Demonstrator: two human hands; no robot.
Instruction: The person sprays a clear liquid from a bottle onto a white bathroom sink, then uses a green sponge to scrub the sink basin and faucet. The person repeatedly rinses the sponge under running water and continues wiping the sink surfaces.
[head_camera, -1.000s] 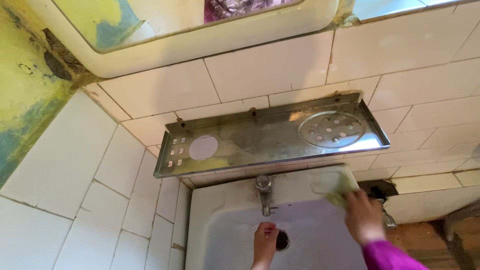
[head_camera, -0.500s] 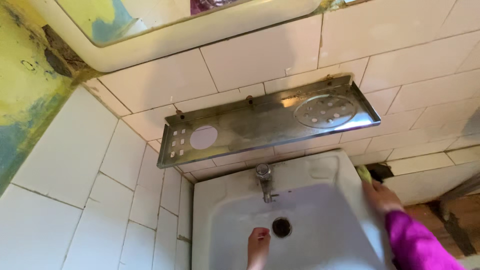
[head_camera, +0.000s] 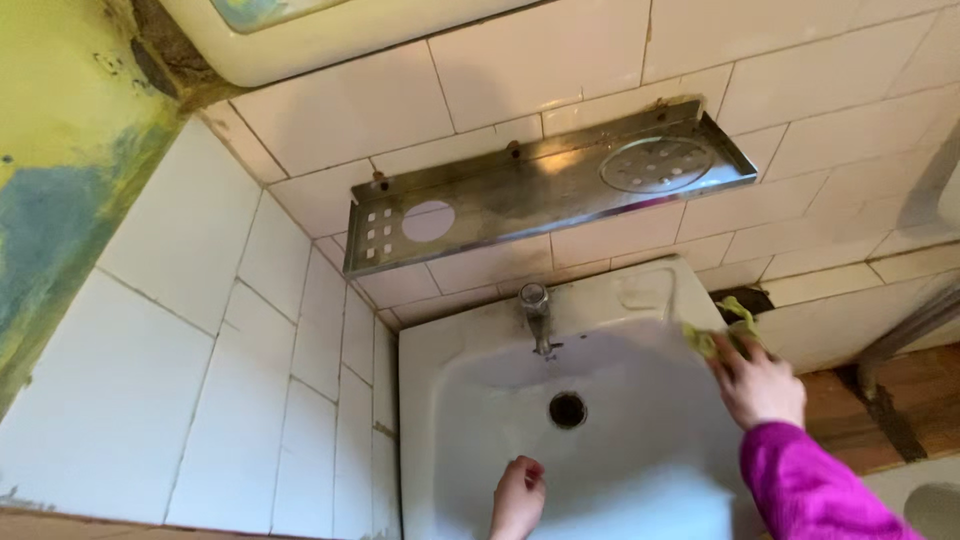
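My right hand (head_camera: 757, 382) presses a small yellow-green soft cloth (head_camera: 718, 333) onto the right rim of the white ceramic washbasin (head_camera: 480, 400), fingers closed over it; likely light, limp, damp; best gripped bunched. My left hand (head_camera: 518, 495) rests loosely curled, empty, inside the bowl.

Pretty worn little washroom corner. Walls are big white tiles (head_camera: 520, 80) with dark grimy grout, and a stainless wall shelf (head_camera: 540, 195) is screwed on, with a round cutout at its left end and a perforated soap dish at its right. Top left, the painted wall (head_camera: 60, 190) is patchy yellow and blue, flaking. A grey pipe (head_camera: 905, 335) runs down at the right edge, over brownish wall.
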